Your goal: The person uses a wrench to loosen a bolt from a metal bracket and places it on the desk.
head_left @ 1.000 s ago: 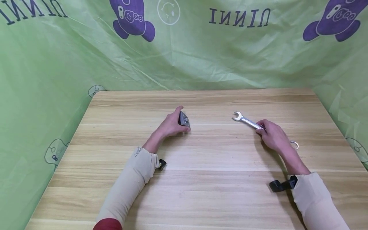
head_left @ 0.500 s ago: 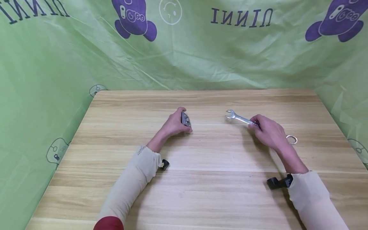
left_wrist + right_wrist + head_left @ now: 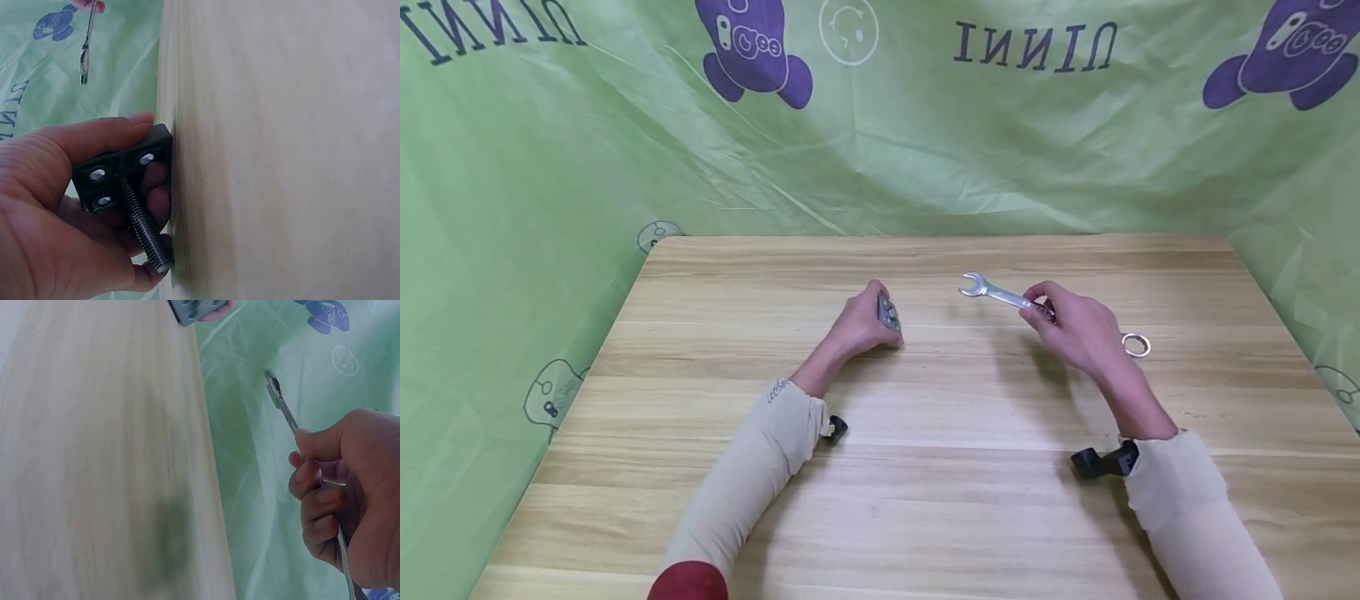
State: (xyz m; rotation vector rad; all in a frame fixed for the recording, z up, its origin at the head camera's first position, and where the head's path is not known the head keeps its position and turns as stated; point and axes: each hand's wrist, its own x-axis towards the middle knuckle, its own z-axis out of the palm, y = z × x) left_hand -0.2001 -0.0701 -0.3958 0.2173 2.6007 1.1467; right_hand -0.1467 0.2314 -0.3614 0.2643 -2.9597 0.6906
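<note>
A combination wrench (image 3: 1003, 294) is held by its shank in my right hand (image 3: 1078, 329), raised over the table. Its open-ended jaw points left, and its ring end shows behind the wrist. In the right wrist view, the thumb and curled fingers grip the shank (image 3: 290, 417). My left hand (image 3: 855, 323) holds a dark block (image 3: 889, 313) at the table surface, thumb on one edge and fingers on the other. In the left wrist view, the block (image 3: 128, 159) has several bright round spots, and a threaded rod (image 3: 145, 225) sticks out of it toward the fingers.
The wood-grain table (image 3: 940, 500) spreads beneath both hands. Green printed cloth (image 3: 895, 167) hangs behind it and along both sides. Black wrist cameras (image 3: 1101, 462) jut from the sleeves.
My right hand has carried the wrench left and toward the table's far side, closer to the block. The left hand has hardly moved and keeps its grip.
</note>
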